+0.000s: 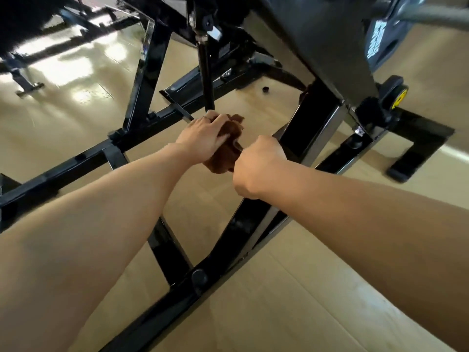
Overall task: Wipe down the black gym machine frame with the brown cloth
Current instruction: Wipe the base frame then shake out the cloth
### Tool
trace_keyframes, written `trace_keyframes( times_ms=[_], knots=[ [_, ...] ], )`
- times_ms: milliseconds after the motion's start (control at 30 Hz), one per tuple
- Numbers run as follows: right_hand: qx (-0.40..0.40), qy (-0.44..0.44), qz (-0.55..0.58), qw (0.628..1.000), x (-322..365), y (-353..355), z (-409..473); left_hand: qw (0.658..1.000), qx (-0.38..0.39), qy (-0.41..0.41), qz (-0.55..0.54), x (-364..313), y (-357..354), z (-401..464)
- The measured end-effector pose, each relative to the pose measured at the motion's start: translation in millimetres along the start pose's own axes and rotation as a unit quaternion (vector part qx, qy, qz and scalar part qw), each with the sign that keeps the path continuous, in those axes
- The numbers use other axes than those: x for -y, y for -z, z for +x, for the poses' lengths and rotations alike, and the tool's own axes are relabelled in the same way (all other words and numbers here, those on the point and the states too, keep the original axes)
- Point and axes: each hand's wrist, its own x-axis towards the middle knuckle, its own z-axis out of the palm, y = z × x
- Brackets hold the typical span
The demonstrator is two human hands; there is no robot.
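The black gym machine frame (157, 115) spreads across the view as crossing steel bars low over the floor. A crumpled brown cloth (227, 146) hangs between both hands at the middle, just below a thin upright black rod (206, 80). My left hand (205, 137) grips the cloth's upper part with its fingers curled over it. My right hand (258, 168) is closed in a fist on the cloth's lower right edge, next to a thick slanted frame post (317, 123). Much of the cloth is hidden by the hands.
A shiny tan floor (317, 288) lies under the frame. A big black padded part (317, 34) overhangs at the upper right, with a weight plate (380, 39) and a yellow-capped roller (398, 97) beside it. A small black cap (265, 89) lies on the floor. More equipment legs (25, 82) stand at the far left.
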Motion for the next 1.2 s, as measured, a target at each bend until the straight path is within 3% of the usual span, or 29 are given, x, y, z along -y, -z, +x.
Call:
trace_keyframes(
  times_ms=[100,233,333,467,600,700,933,1100,1200],
  knots=[
    [0.008,-0.027,0.001,1.000,3,-2,3,0.999,-0.030,-0.003,-0.036,8,-7,-1],
    [0.045,-0.065,0.167,0.983,0,12,13,0.990,-0.014,-0.130,-0.056,1,-14,-25],
    [0.020,-0.074,0.225,0.971,0,17,23,0.980,-0.037,-0.185,-0.066,3,-16,-31],
    [0.009,-0.074,0.196,0.978,-1,13,33,0.987,-0.038,-0.151,-0.032,9,-13,-17],
    [-0.004,-0.075,0.246,0.966,-6,9,44,0.995,-0.058,-0.078,-0.035,42,-5,-6],
    [0.054,-0.045,0.313,0.947,-7,7,54,0.990,-0.069,-0.109,-0.062,39,-13,-12],
    [0.110,-0.026,0.305,0.946,-2,2,70,0.978,-0.030,-0.179,-0.100,38,-18,-18],
    [0.086,-0.045,0.307,0.947,3,-1,67,0.993,-0.049,-0.070,-0.080,53,-5,1],
    [0.073,-0.054,0.310,0.946,6,-1,62,0.991,-0.083,-0.067,-0.085,47,-8,-6]
  ],
)
